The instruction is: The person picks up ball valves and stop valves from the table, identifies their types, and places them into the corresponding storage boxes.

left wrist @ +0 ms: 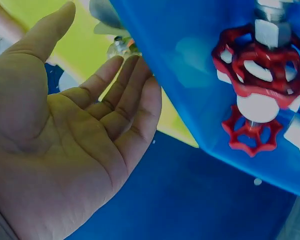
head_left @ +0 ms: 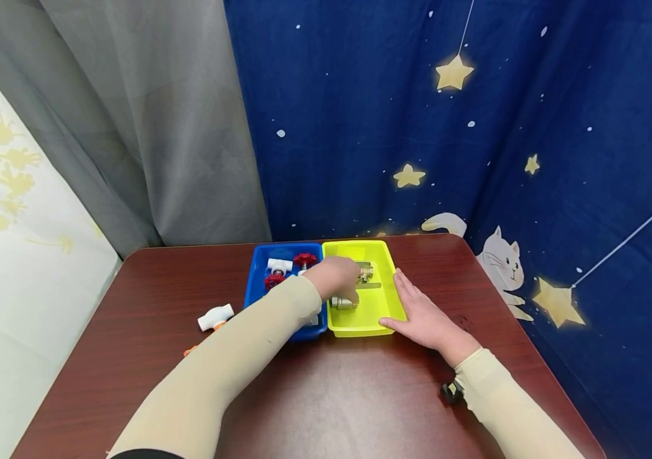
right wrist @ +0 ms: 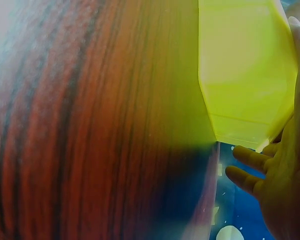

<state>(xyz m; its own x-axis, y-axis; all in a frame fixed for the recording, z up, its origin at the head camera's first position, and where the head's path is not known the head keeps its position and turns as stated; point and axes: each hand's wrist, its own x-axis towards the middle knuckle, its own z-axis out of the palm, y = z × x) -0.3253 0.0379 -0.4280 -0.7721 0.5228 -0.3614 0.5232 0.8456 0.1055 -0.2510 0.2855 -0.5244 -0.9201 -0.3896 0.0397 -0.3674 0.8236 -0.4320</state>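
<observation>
My left hand (head_left: 334,275) reaches over the yellow tray (head_left: 383,299), with its fingers loosely bent. In the left wrist view its palm is bare and nothing shows in its grasp. Close to its fingers lie a brass-coloured valve (head_left: 366,273) and a metal cylindrical fitting (head_left: 344,303); whether the fingertips touch either one cannot be seen. My right hand (head_left: 420,315) rests against the right side of the yellow tray, fingers extended and thumb spread toward the near corner. Beneath my left wrist, the blue tray (head_left: 253,280) holds valves with red handwheels (left wrist: 260,65).
The two trays stand side by side near the far edge of the brown table (head_left: 360,408). On the left lie a white fitting (head_left: 215,317) and a small orange piece (head_left: 190,350), partly behind my left sleeve. A blue curtain (head_left: 348,127) hangs behind the table.
</observation>
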